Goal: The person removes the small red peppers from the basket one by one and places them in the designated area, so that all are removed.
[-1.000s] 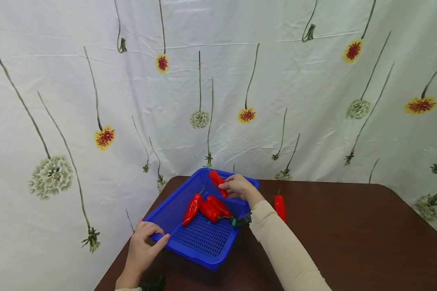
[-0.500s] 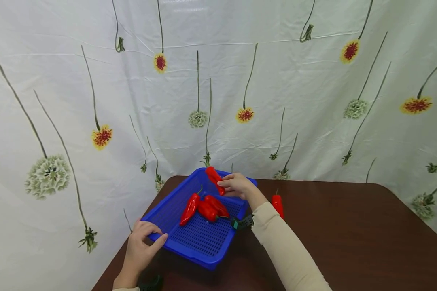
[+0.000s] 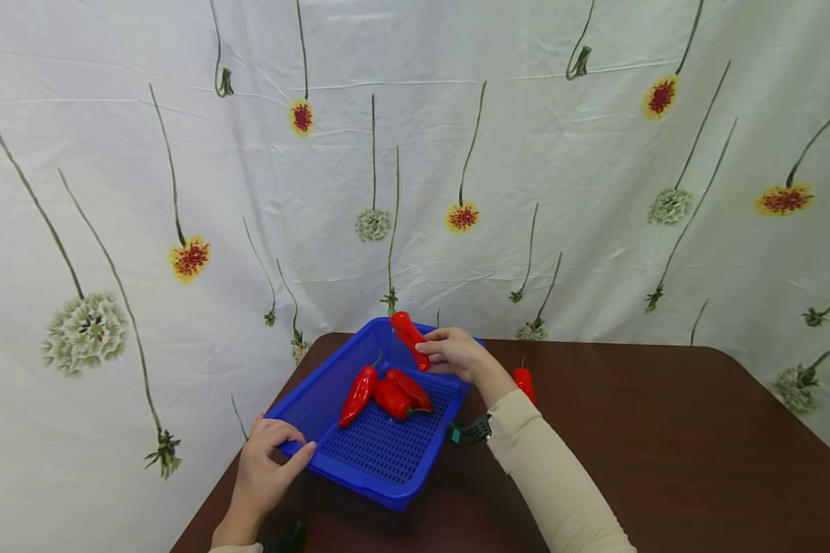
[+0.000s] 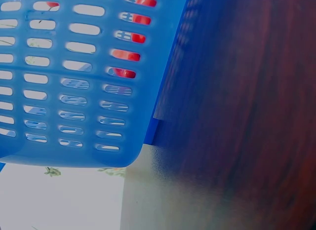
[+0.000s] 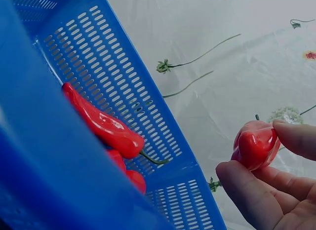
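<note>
A blue plastic basket with slotted walls stands tilted on the table. My left hand grips its near left corner, the thumb over the rim. The left wrist view shows the slotted wall from outside. My right hand pinches a long red pepper above the basket's far end. In the right wrist view that pepper points end-on to the camera, between thumb and fingers. Inside the basket lie a red pepper on the left and two more, one of them behind the other.
Another red pepper lies on the dark brown table, partly covered by the right sleeve. Behind the table hangs a white flowered cloth. A dark strap circles the right wrist.
The right hand has raised the pepper slightly, and its wrist has shifted right. More of the table pepper is now behind the sleeve. The left hand keeps its grip on the basket.
</note>
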{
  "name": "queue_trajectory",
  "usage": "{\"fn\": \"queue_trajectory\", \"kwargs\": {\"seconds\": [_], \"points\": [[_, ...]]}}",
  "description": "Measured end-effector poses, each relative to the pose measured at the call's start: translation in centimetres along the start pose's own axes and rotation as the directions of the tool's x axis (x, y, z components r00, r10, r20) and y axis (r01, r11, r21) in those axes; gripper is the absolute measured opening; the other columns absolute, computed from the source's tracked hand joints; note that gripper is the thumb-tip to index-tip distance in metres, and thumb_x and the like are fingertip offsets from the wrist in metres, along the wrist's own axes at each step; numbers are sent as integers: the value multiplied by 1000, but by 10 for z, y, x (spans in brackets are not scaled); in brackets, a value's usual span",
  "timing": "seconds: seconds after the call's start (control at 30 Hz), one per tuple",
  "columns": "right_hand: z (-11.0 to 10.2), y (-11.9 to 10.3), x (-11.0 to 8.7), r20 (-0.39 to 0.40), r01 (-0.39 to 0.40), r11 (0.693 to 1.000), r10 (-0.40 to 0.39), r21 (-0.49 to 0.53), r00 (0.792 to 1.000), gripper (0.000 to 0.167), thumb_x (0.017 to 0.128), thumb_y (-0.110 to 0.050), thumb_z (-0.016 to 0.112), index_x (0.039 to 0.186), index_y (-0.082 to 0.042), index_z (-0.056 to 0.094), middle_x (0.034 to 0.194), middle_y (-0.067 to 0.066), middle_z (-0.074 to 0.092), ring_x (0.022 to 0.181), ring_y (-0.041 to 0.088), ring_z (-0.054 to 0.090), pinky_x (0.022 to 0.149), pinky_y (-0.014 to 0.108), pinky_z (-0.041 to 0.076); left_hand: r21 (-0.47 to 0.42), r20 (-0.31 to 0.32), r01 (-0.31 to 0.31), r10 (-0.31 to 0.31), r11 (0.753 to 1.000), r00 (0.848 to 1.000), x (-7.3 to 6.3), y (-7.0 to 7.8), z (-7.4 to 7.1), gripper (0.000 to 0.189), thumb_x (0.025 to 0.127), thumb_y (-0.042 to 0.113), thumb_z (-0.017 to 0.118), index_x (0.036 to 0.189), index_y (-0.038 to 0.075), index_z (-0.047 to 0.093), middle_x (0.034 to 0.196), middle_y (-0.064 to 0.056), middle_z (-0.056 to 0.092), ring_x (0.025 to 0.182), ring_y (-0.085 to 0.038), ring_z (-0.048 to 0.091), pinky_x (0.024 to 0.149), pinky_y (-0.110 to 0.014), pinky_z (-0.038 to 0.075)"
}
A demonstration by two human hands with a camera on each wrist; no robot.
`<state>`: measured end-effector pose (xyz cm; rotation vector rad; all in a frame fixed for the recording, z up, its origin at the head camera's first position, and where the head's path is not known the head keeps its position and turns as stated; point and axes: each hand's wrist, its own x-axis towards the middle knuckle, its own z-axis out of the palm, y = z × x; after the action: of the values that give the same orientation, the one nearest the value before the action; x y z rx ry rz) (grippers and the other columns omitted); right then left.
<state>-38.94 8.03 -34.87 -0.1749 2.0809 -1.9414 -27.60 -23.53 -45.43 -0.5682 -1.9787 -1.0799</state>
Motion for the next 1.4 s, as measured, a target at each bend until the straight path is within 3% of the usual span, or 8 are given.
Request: {"fn": "queue_trajectory", "kwargs": {"seconds": [0.17, 0.6, 0.73, 1.07, 1.4], "points": [[-5, 0, -7, 4, 7, 1000, -7, 9, 1000, 42, 98, -10, 62, 135, 5, 53, 129, 22, 59, 97, 23, 66, 106, 54, 46, -1, 0, 6, -6, 1000, 1000, 0, -1, 0, 34, 64, -8, 82, 71, 20, 63, 68, 6, 63, 83, -1, 48, 101, -81, 20], [-16, 6, -27, -14, 51, 997, -51, 65, 999, 43, 97, -11, 64, 134, 8, 52, 111, 14, 64, 84, 17, 66, 98, 50, 53, -5, 7, 8, -8, 1000, 1000, -1, -1, 1, 34, 65, -7, 82, 71, 20, 63, 68, 6, 63, 83, -1, 48, 101, -81, 20], [-18, 8, -32, -6, 79, 994, -79, 81, 997, 44, 97, -12, 63, 135, 7, 50, 115, 16, 64, 86, 17, 68, 104, 55, 46, -6, 10, 18, -18, 1000, 1000, -1, -1, 1, 33, 65, -8, 82, 71, 20, 63, 69, 5, 64, 84, -1, 48, 101, -81, 19], [-19, 18, -45, -43, 115, 986, -110, 122, 993, 42, 96, -11, 64, 134, 5, 52, 112, 15, 68, 86, 17, 71, 101, 53, 50, -13, 13, 15, -15, 1000, 1000, -1, 1, 1, 33, 65, -8, 81, 70, 19, 64, 69, 5, 64, 84, -1, 48, 101, -82, 18], [-19, 32, -50, -86, 119, 971, -103, 207, 991, 44, 96, -11, 64, 137, 1, 50, 124, 19, 63, 90, 19, 72, 98, 50, 52, -9, 11, 9, -9, 1000, 1000, 0, 0, 0, 33, 65, -9, 82, 71, 18, 64, 70, 4, 64, 84, -1, 47, 101, -82, 18]]}}
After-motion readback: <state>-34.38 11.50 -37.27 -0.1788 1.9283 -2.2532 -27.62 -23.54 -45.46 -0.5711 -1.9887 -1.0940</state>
